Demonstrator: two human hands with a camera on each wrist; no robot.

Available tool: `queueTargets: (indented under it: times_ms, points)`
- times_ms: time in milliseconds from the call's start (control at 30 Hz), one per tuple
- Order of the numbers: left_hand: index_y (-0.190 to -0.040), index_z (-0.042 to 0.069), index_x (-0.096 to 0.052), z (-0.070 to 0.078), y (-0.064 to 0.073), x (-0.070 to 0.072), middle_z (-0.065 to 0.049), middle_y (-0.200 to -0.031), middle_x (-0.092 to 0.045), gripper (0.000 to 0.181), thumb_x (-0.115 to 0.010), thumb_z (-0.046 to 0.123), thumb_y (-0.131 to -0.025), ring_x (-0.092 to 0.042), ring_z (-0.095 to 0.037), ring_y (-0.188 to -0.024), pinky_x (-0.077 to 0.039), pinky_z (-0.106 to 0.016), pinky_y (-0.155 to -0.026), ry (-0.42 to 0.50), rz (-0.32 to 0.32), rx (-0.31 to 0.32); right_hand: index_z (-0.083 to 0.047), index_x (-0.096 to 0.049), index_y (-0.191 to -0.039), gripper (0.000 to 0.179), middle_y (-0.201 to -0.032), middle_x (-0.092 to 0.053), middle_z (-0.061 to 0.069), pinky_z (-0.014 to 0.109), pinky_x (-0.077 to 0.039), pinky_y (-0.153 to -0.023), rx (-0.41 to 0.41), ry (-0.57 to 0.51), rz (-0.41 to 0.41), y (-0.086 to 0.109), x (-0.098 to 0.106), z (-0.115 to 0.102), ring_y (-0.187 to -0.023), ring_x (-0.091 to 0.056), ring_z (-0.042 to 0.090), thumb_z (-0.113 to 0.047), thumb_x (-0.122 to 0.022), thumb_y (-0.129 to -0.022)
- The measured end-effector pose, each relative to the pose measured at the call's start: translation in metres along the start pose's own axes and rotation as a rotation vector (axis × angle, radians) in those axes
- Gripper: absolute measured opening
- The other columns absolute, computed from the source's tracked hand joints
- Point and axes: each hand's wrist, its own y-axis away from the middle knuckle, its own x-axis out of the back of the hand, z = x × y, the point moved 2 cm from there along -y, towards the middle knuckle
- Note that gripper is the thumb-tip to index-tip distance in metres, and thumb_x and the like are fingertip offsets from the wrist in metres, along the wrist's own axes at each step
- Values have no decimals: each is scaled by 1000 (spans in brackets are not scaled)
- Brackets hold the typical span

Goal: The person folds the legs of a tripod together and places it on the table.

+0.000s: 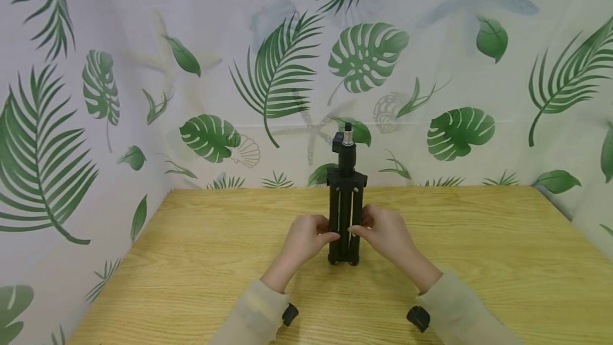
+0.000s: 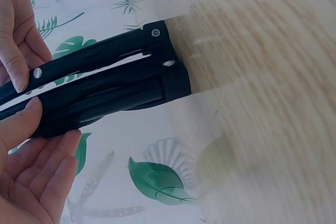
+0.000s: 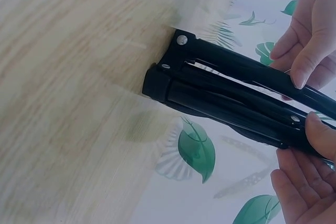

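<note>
A black folded tripod stand (image 1: 344, 206) stands upright near the middle of the table, its legs folded together and a silver-and-black stud at its top. My left hand (image 1: 306, 236) pinches the left leg between thumb and fingers. On the other side, my right hand (image 1: 385, 230) grips the right leg the same way, at about equal height. In the left wrist view the tripod's feet (image 2: 176, 80) meet the tabletop, below both hands. Silver rivets show on the legs (image 3: 231, 98) in the right wrist view. A black knob (image 1: 337, 142) sticks out left near the top.
The wood-grain table (image 1: 215, 260) reaches back to a white cloth (image 1: 297, 169) printed with green leaves, which hangs close behind the tripod and along both sides. Black wrist-worn pieces (image 1: 419, 318) show at the cuffs of both sleeves.
</note>
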Motion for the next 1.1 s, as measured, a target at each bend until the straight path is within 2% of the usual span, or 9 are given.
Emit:
queueTargets:
  times_ms: [467, 733, 1100]
  points:
    - [-84, 4, -68, 0, 0, -1, -2, -76, -65, 15, -68, 18, -78, -60, -13, -69, -46, -23, -59, 17, -3, 10, -7, -57, -78, 19, -68, -58, -2, 29, -46, -54, -6, -5, -5, 0, 0, 0, -64, -57, 15, -17, -72, -73]
    - [-83, 4, -68, -2, -1, -2, -2, -75, -64, 15, -69, 19, -78, -59, -12, -67, -46, -23, -58, 11, -3, 5, -7, -58, -78, 19, -70, -60, 0, 31, -48, -58, 1, -7, -3, -1, 0, 1, -66, -59, 17, -18, -73, -73]
    - [-86, 4, -68, -6, -3, -2, -3, -78, -65, 18, -68, 20, -78, -59, -12, -69, -46, -23, -59, 24, -17, -12, -6, -58, -82, 19, -75, -62, 1, 36, -49, -64, -20, -61, -30, 0, 1, 2, -72, -61, 18, -17, -72, -74]
